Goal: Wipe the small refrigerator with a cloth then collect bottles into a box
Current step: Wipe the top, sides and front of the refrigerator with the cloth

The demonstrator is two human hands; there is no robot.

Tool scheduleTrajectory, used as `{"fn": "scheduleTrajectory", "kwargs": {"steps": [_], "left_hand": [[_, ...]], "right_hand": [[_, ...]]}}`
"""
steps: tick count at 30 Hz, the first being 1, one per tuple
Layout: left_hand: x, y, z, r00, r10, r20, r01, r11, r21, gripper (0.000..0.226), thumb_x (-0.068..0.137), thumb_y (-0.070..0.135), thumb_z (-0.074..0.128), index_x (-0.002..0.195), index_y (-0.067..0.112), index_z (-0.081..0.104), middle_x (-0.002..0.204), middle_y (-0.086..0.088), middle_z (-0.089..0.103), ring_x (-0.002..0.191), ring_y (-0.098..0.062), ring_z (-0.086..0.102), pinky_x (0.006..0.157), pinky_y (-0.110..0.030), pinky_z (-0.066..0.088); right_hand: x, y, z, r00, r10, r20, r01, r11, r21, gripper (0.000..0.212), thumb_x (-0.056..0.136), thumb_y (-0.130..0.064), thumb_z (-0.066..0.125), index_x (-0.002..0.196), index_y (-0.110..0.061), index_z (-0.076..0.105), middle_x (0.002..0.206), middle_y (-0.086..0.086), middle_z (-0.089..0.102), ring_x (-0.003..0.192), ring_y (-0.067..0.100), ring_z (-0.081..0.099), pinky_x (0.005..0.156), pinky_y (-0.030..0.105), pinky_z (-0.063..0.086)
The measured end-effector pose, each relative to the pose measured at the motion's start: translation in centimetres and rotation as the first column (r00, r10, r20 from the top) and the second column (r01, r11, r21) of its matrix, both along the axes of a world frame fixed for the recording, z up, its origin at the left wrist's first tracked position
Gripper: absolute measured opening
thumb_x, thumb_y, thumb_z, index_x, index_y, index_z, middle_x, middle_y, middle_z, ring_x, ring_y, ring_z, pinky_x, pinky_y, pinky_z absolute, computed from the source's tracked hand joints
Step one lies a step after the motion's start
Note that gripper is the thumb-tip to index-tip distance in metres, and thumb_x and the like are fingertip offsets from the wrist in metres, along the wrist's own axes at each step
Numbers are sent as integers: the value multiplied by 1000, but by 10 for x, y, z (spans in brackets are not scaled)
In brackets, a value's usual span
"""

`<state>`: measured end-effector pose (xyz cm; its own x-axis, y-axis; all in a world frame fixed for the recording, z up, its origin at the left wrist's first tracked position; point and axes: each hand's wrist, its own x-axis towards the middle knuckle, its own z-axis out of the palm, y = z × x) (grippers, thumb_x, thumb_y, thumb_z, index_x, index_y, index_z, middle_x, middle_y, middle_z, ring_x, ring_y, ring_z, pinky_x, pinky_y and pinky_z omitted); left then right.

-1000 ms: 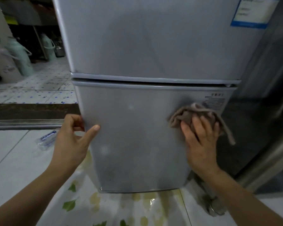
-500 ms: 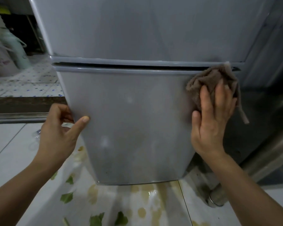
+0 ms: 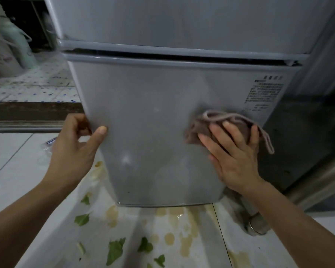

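**Wipe stroke back down on lower door — bottles not started**

Left to right:

- Plastic bottle (image 3: pixel 48 145) lies on the floor tiles by the fridge's left edge, mostly hidden behind my left wrist. No box in view.
- Left hand (image 3: pixel 74 149) grips the left edge of the lower door (image 3: pixel 147 120): thumb flat on the front face, fingers curled round the side. Same hold as half a second ago, so it's just bracing.
- Small refrigerator (image 3: pixel 182 22) fills the upper frame; the seam between the doors runs across the top.
- Cloth (image 3: pixel 217 124) has come down from the door's top right corner to mid-height near the right edge, just below the printed label (image 3: pixel 265 93). Right hand (image 3: pixel 232 151) lies on it with fingers spread and fairly straight, pressing it to the panel, not bunching it.

My read: right strip gets vertical passes; centre and left of the door, where smudges show, probably still need wiping. Spill stains and leaf scraps (image 3: pixel 114 250) on the floor below.
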<state>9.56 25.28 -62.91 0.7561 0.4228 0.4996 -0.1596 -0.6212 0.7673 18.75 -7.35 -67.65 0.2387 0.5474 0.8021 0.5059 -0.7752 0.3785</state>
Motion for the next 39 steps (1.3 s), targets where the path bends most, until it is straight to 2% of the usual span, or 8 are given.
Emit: {"fn": "scheduleTrajectory", "kwargs": {"steps": [4,8,12,19,23,26,34,39], "left_hand": [[-9,-1,-16,995,-41,-87,43,999,19,23,88,23,59,107,26,46,93,23,55,85,15,54,60,-8,45],[-9,0,-15,993,-49,-108,49,999,-9,26,86,22,61,106,27,45,95,10,58,89,-12,58,74,-27,51],[-9,1,-10,989,-54,-141,54,999,-4,28,85,24,63,103,29,43,94,9,58,88,-16,58,78,-34,50],[-7,12,-7,974,-159,-159,146,985,-90,19,85,20,63,97,27,50,86,20,58,76,7,56,70,-14,44],[-12,26,0,926,-352,-140,301,908,-290,28,86,-6,52,94,20,59,92,1,63,78,-6,57,68,-8,43],[-18,32,1,890,-439,-126,377,862,-338,45,79,-22,44,104,12,59,98,-8,64,89,-15,61,77,-11,46],[-17,53,3,868,-436,-238,410,899,-151,61,77,-16,50,105,38,58,109,10,65,103,-2,58,90,-24,45],[-20,70,-7,885,-349,-309,345,936,-68,60,77,-9,55,113,39,57,115,15,61,105,3,55,87,-25,42]], "right_hand": [[-7,42,-13,1000,-17,16,15,996,91,52,90,-30,49,140,-31,36,158,-7,14,147,16,6,116,49,-4],[-22,38,-56,996,74,-45,-84,959,-270,75,74,-1,51,142,-27,35,151,-11,33,140,17,19,118,39,10],[-27,38,-46,964,98,-249,-212,847,-488,100,76,3,60,153,-19,0,157,-6,10,144,12,13,104,43,43],[-17,109,24,994,51,99,-48,998,-34,56,95,-30,48,148,-30,30,154,-8,25,146,15,12,116,46,0],[-33,112,-23,991,136,3,-130,954,-268,72,80,-22,67,145,-28,36,152,-10,32,143,14,25,114,44,24],[-44,114,-38,965,164,-206,-246,836,-490,72,76,-15,73,142,-24,44,149,-9,38,137,12,36,88,40,53],[-39,169,33,987,153,39,-147,981,-126,47,96,-28,46,143,-25,40,153,-5,31,141,19,23,113,47,8],[-44,180,-8,987,157,-17,-154,934,-322,53,94,-33,49,145,-24,35,152,-4,36,136,21,29,94,46,49]]}}
